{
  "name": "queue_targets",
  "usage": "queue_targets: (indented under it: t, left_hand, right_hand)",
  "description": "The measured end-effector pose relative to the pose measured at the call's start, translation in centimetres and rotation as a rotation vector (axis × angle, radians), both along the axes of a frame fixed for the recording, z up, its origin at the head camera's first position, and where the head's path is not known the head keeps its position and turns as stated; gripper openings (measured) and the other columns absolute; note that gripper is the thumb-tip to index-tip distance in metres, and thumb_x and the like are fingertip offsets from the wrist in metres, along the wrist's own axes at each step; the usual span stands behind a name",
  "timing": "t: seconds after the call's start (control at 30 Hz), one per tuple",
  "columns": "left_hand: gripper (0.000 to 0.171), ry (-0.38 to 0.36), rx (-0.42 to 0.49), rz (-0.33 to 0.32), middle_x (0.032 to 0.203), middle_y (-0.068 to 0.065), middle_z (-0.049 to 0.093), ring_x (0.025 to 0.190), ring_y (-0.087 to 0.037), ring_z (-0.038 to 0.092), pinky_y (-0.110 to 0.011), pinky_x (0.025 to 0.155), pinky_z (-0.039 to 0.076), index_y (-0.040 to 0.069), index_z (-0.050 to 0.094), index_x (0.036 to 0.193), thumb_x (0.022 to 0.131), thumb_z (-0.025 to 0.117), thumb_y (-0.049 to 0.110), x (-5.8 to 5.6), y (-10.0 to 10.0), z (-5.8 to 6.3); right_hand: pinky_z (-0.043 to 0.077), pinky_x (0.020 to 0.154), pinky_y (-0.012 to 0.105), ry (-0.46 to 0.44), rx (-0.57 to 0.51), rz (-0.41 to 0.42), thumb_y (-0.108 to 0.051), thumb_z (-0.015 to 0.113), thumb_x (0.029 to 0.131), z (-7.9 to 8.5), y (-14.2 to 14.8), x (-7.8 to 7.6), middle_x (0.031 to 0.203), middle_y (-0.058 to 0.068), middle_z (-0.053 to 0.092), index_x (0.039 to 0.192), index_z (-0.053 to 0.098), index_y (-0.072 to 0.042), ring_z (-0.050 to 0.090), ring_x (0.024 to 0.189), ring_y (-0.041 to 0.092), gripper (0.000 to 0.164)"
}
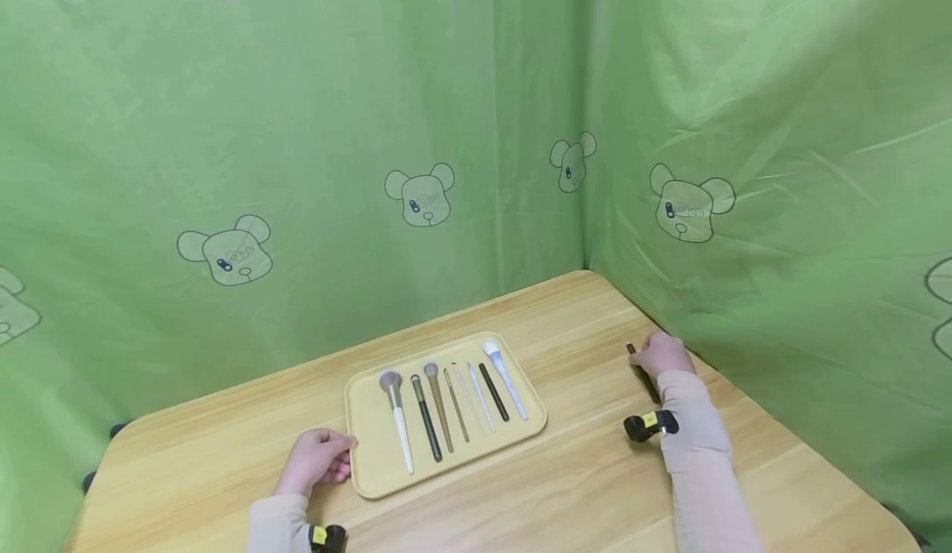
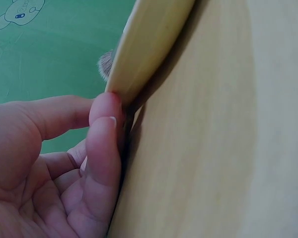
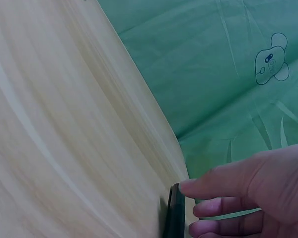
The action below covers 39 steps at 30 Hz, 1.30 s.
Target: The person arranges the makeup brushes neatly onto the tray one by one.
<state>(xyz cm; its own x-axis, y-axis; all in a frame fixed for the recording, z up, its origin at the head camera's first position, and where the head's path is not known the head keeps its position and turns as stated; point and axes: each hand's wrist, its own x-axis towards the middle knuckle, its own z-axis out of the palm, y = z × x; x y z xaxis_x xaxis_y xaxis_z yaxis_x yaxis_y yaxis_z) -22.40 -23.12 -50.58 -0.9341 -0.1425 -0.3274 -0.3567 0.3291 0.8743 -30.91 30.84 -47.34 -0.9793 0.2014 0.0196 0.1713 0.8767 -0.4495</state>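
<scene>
At the left end of a pale yellow tray [image 1: 362, 480], my left hand [image 1: 316, 458] pinches the rim between thumb and fingers. The tray wall [image 2: 144, 44] shows close up in the left wrist view. Several makeup brushes lie side by side in the tray, among them a big one with a white handle [image 1: 402, 437], a black-handled one [image 1: 427, 425] and a white-blue one [image 1: 508, 379]. Near the table's right edge, my right hand [image 1: 664, 356] holds a slim black stick [image 1: 647, 383] by thumb and fingers. The stick [image 3: 175, 215] has its far end hidden in the right wrist view.
The wooden table [image 1: 580, 487] carries the tray and ends close beside my right hand. Green cloth [image 1: 312, 123] printed with bear heads hangs behind the table and along its right side. Each wrist wears a black camera, such as the right one [image 1: 649, 426].
</scene>
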Motion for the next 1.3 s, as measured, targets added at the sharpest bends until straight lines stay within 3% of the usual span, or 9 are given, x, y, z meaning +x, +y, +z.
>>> queue_targets:
  t: [0.43,0.73,1.3]
  left_hand:
    - [0.021,0.001,0.002,-0.004,0.064,-0.006,0.059,0.052,-0.012,0.057,-0.025,0.051,0.053,-0.004,0.058,0.087,0.081,0.06,0.016,0.0,0.0,-0.1]
    - [0.021,0.005,0.003,-0.002,0.064,-0.006,0.059,0.052,-0.013,0.057,-0.025,0.05,0.053,-0.003,0.058,0.087,0.081,0.06,0.017,0.0,0.0,-0.1]
    - [0.021,0.006,0.002,-0.003,0.065,-0.006,0.06,0.052,-0.012,0.057,-0.025,0.05,0.052,-0.003,0.057,0.087,0.081,0.06,0.017,0.0,0.0,-0.1]
  right_hand:
    - [0.039,0.051,0.03,-0.063,0.016,0.016,-0.016,0.063,0.071,-0.3,0.1,-0.2,0.069,0.01,0.055,0.069,0.054,-0.004,0.051,0.064,0.024,0.015]
    - [0.041,0.052,0.032,-0.061,0.026,0.021,-0.012,0.061,0.071,-0.7,0.2,-0.4,0.068,0.012,0.054,0.066,0.055,-0.003,0.05,0.062,0.024,0.012]
    - [0.041,0.05,0.033,-0.079,0.045,0.019,-0.019,0.058,0.074,-1.1,0.1,-0.6,0.07,0.013,0.055,0.069,0.054,-0.004,0.051,0.061,0.024,0.017]
